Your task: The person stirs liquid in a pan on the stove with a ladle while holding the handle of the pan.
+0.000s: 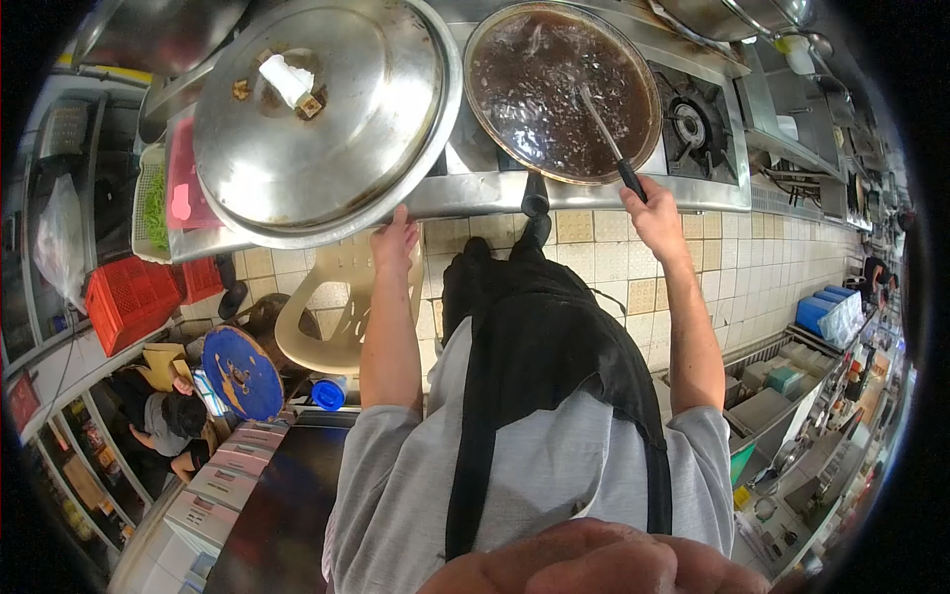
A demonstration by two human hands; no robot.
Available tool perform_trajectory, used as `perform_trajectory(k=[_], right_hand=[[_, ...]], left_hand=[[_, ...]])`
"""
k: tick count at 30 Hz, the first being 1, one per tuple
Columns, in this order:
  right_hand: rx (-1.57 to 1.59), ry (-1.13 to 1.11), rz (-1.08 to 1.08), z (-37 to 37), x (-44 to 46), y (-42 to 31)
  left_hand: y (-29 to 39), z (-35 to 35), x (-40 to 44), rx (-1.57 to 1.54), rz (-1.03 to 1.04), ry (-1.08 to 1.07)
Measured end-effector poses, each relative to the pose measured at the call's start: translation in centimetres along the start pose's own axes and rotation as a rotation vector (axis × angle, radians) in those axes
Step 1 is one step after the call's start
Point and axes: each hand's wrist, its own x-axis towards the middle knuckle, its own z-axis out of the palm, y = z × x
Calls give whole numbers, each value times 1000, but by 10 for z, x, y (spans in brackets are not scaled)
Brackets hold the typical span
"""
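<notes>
My right hand (655, 216) grips the black handle of a long metal utensil (607, 132). The utensil's head is hidden in dark brown, bubbling liquid (534, 89) that fills a wide round pan (482, 148) on the stove. My left hand (396, 242) is at the counter's front edge, just below a large domed metal lid (366, 119). Its fingers look loosely apart and hold nothing; whether a fingertip touches the rim is unclear. On top of the lid, a white cloth or paper (287, 79) is wrapped around the handle.
A gas burner (693, 121) lies right of the pan. A beige plastic chair (315, 322) stands at my left, near a red crate (129, 300) and a blue round-topped stool (240, 371). Another person (170, 421) sits at lower left. Steel shelving and containers line the right.
</notes>
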Motion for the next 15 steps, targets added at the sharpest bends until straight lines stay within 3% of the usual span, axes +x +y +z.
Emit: perform_trajectory(k=[15], right_hand=[[129,-150,4,10,-15,-10]], left_hand=[[-1,-1,3,6,1,7]])
